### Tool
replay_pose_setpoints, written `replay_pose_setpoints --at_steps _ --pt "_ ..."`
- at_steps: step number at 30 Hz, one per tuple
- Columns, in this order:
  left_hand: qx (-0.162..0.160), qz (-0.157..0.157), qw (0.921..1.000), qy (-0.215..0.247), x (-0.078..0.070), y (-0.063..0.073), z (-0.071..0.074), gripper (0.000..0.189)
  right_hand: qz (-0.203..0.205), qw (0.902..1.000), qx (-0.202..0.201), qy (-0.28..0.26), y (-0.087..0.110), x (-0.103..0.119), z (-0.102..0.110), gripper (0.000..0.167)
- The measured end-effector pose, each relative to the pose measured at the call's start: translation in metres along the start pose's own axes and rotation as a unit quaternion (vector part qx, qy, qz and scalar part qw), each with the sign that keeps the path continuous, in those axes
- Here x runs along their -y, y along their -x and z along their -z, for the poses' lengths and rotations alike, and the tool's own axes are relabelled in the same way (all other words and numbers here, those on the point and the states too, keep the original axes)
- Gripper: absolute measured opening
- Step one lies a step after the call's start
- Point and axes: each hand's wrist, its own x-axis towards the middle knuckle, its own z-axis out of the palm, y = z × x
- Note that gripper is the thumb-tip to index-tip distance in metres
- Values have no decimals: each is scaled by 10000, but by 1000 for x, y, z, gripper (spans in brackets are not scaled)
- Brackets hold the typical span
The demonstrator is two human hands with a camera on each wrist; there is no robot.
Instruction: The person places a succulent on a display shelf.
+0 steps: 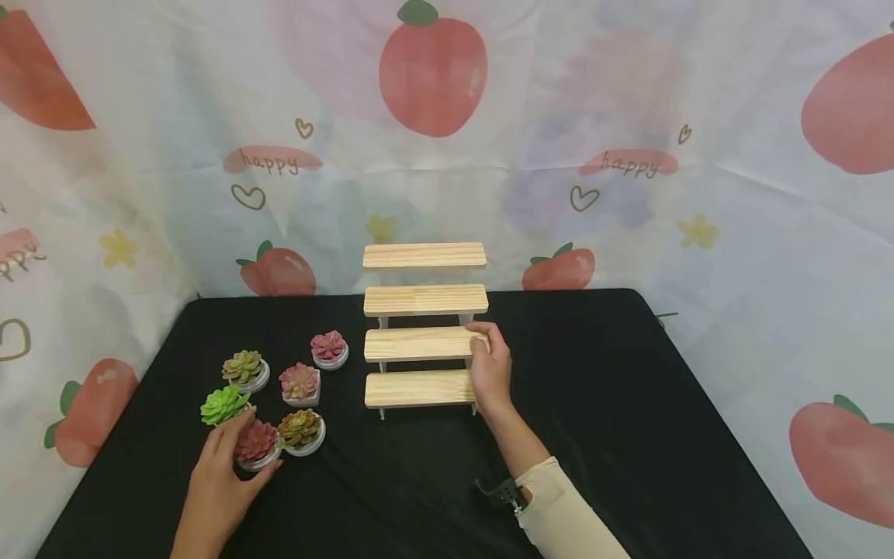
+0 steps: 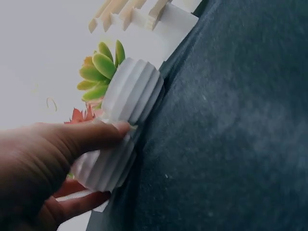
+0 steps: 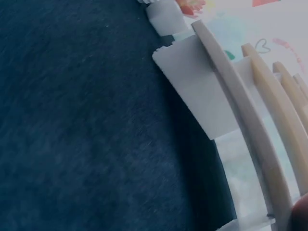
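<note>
My left hand grips a dark red succulent in a round white pot, thumb on one side and fingers on the other. In the left wrist view this pot is ribbed and low at the black cloth. Right beside it sits a green-orange succulent, its ribbed pot close past my thumb. A bright green succulent lies just beyond my left fingertips. My right hand holds the right end of a stepped wooden stand, fingers over a middle shelf.
Behind the held plant are an olive succulent, a pink one in a squarish pot and a purple-pink one. A black cloth covers the table. Fruit-printed curtains hang behind and at the sides.
</note>
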Motion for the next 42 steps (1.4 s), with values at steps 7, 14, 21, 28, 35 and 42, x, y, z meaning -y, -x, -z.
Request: replay_pose_setpoints --at_steps 7,14,21,28,35,42 --pt "317 178 9992 -165 -1 1 1 86 108 9998 -27 165 2 -3 -1 27" --pt "272 124 9995 -85 0 -1 1 85 46 9998 -93 139 8 13 0 28" --pt "196 71 9997 -136 1 -2 2 82 70 9997 12 250 22 39 1 29" --pt "298 163 9993 -172 0 -3 2 81 196 9995 24 263 21 38 1 29" --pt "235 179 9993 -232 -3 -3 7 81 97 9996 -44 246 11 18 -2 28" --pt "184 200 9994 -219 -6 -3 9 82 244 9993 -133 240 4 -4 -1 27"
